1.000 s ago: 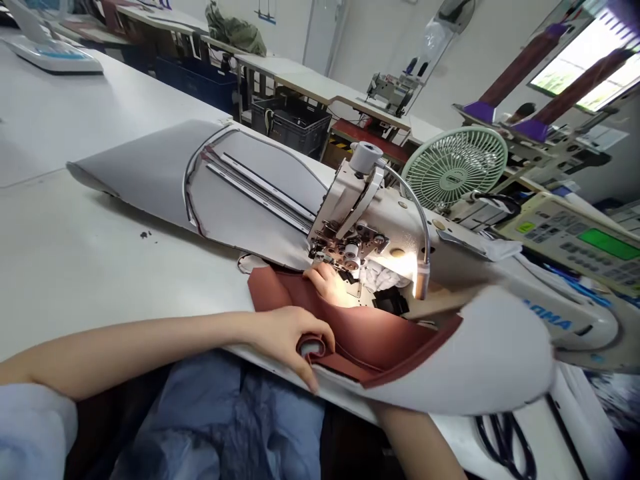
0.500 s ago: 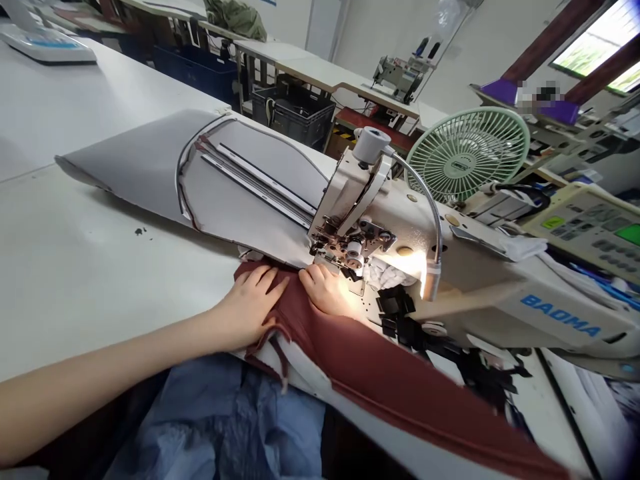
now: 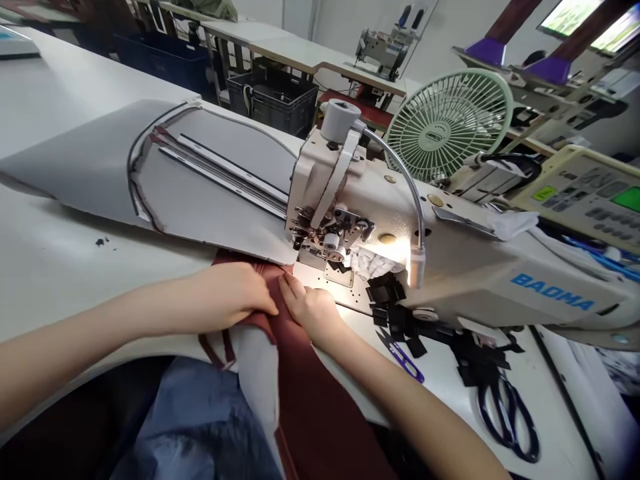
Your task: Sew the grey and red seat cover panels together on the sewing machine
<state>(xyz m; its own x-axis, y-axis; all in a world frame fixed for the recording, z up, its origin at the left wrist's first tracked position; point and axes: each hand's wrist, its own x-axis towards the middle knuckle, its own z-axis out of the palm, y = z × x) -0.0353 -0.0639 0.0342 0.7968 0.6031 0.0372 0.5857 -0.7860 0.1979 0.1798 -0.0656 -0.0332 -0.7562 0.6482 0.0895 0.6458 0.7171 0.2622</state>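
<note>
Handling a maroon piece [image 3: 320,413] at the lit head of a sewing machine [image 3: 465,267], the left hand [image 3: 230,300] and right hand [image 3: 315,313] come close together, as I follow from a distance. The left hand's grip is curled palm-down over the material; the right hand's fingers are bunched against its right edge. Thumbs and undersides are hidden, so I cannot tell whether either grip truly pinches. The maroon piece lies left of the metal plate [image 3: 345,280], its far end at the near edge of a grey panel [image 3: 95,160], its length falling off the near side of the white surface [image 3: 55,267]. Whether piece and panel are joined I cannot tell. I judge the step in hand to be arranging the material beside the machine head, with the far edge not yet lying flat. The next move, in my view, calls for smoothing the creases while keeping the fingers clear of the head. To the right on the surface lie black scraps [image 3: 385,290], purple snips [image 3: 403,357] and, nearer, dark-handled scissors [image 3: 511,417].
</note>
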